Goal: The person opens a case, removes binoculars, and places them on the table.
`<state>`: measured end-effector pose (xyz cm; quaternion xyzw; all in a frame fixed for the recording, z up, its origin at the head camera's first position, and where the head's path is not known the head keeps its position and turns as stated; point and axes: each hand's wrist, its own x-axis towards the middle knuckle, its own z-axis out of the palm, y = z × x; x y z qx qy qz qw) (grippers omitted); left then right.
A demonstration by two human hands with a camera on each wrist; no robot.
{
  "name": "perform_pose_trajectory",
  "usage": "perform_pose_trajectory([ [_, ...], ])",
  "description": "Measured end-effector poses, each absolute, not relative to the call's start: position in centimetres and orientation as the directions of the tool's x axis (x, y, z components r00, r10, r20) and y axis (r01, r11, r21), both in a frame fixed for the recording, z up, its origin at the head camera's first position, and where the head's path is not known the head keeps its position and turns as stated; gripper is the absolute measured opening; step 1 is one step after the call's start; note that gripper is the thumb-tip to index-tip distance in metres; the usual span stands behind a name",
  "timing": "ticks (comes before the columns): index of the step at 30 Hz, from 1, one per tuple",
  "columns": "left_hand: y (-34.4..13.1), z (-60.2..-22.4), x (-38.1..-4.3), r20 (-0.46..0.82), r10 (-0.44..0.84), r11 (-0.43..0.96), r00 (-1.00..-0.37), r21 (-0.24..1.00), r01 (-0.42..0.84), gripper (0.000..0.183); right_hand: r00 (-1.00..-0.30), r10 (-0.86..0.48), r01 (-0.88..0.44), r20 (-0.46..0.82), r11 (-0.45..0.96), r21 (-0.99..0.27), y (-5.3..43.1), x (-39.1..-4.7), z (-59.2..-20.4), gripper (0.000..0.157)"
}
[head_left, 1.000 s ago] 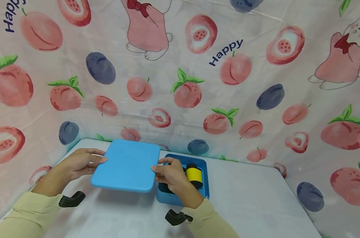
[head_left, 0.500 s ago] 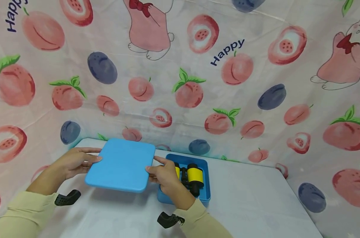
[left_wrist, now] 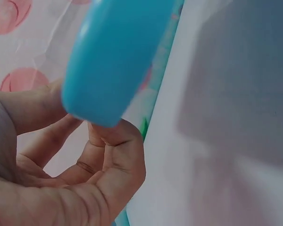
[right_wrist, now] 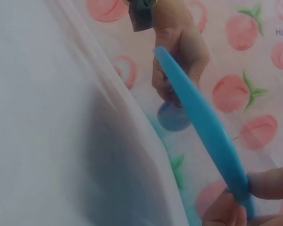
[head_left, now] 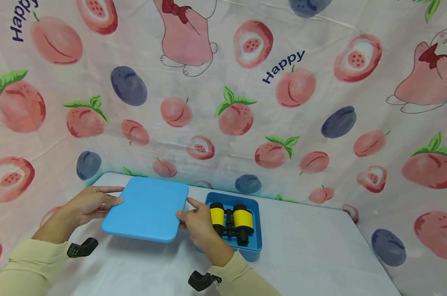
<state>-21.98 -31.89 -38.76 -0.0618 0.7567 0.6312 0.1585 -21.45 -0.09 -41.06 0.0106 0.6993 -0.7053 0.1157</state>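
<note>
Left of the blue box (head_left: 251, 256), over the tabletop (head_left: 301, 250), there's the blue lid (head_left: 146, 209), left hand (head_left: 87, 206) and right hand (head_left: 198, 222) pinching opposite edges; matched lift should steady it best.

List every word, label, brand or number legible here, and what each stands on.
"Happy": on the fruit-print cloth, above a printed peach right of centre in the head view.
"Happ...": same cloth, upper left of the head view, running into the top edge.
"Happ...": same cloth, right wrist view, at the right edge.
No lettering can be made out on the blue lid, box or binoculars.
</note>
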Motion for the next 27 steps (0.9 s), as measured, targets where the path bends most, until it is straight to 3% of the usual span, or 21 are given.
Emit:
perform_pose_trajectory([
  [8,-32.7,-39.3,-21.8,-0.3,0.12,0.242,-0.946,0.933,-0.266,0.081,-0.976,-0.12,0.177,-0.182,0.058,-0.983,-0.9,-21.1,-41.3,0.061],
  [27,-34.0,-40.3,-21.7,-0.281,0.171,0.288,-0.944,0.931,-0.225,0.075,-0.979,-0.114,0.168,-0.17,0.029,-0.985,-2.1,-20.9,-42.3,0.059],
])
